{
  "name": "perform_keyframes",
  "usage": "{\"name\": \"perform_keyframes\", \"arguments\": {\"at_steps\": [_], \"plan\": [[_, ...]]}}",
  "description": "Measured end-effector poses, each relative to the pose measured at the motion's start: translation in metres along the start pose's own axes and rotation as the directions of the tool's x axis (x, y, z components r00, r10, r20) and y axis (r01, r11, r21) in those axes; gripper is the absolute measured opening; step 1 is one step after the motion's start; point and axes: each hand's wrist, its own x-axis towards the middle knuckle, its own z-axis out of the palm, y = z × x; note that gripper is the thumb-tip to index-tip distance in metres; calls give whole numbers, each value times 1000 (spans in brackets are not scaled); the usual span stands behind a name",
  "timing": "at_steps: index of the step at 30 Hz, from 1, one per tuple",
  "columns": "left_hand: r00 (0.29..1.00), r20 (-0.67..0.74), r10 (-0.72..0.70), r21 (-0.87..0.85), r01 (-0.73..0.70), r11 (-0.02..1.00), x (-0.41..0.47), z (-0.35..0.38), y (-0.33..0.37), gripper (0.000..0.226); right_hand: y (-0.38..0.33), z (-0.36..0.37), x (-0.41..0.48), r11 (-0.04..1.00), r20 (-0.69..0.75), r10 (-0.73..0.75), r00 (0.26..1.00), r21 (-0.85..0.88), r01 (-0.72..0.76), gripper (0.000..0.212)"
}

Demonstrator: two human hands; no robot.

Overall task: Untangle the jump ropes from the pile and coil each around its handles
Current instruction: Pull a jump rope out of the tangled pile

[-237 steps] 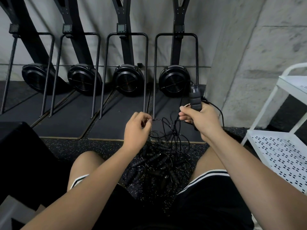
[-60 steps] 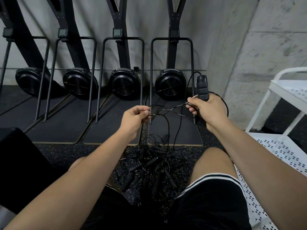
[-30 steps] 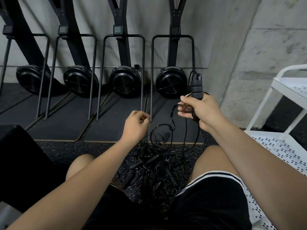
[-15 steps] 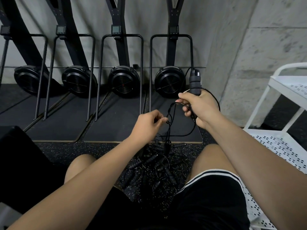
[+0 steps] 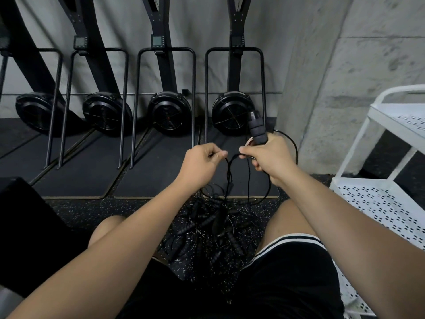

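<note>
**A:** Where's the rope?

**B:** Mid-frame. The right hand [image 5: 273, 158] is clenched round an upright handle [image 5: 258, 132] and some loops. Just left of it, the left hand [image 5: 201, 165] pinches the cord [image 5: 229, 180]. The rest of the cord drops into the pile [image 5: 213, 229], lower centre, between the knees.

**A:** How to wind it well?

**B:** I'd say use light tension and short feeds. Lift each length free of the pile before wrapping it, or it may snag.

**A:** And the materials?

**B:** The cord is thin, black and springy-looking. The handles are ridged cylinders that look foam-padded. The floor [image 5: 76, 212] is speckled and looks like rubber.
</note>
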Motion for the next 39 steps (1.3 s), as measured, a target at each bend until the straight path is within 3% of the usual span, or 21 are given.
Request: {"name": "perform_keyframes", "arguments": {"at_steps": [3, 7, 11, 14, 22, 23, 25, 27, 29, 31, 33, 35, 39], "plan": [[999, -28, -40, -170, 35, 985, 1, -6, 8, 31, 15, 4, -1, 999, -24, -1, 1000, -55, 0, 19], [997, 51, -56, -512, 75, 856, 2, -15, 18, 22, 26, 10, -9, 998, -17, 32, 999, -49, -33, 14], [995, 93, -26, -576, 75, 814, 4, -21, 15, 18, 32, 14, -12, 997, -7, 68, 998, -26, -68, 11], [993, 119, 14, -627, 64, 776, 6, -29, 12, 17, 39, 14, -6, 997, -104, 76, 992, 25, -74, 11], [995, 92, 31, -834, 60, 549, 14, -69, -20, 20, 44, -12, 15, 957, -307, 162, 938, 279, -74, 14], [996, 84, 7, -820, 65, 568, 16, -73, -26, 20, 41, -15, 16, 951, -312, 166, 936, 303, -68, 13], [996, 76, -50, -693, 89, 715, 16, -77, -38, 20, 34, -19, 17, 931, -298, 166, 940, 361, -50, 15], [991, 102, -86, -492, 126, 861, 12, -78, -47, 19, 26, -19, 16, 922, -279, 133, 951, 388, -15, 18], [979, 169, -113, -224, 150, 963, 8, -78, -48, 35, 18, -17, 13, 924, -268, 89, 959, 382, 21, 18], [956, 255, -143, 146, 108, 983, 2, -76, -43, 59, 10, -15, 10, 924, -250, 60, 966, 380, 41, 19], [907, 372, -197, 343, 63, 937, -2, -69, -37, 68, 5, -12, 8, 929, -226, 36, 973, 366, 51, 20], [846, 471, -249, 332, 92, 939, -5, -58, -35, 61, 2, -8, 5, 939, -193, 16, 981, 339, 51, 23], [774, 583, -247, 103, 231, 967, -7, -33, -34, 30, 4, 1, 1, 959, -141, 7, 990, 280, 33, 22]]}}
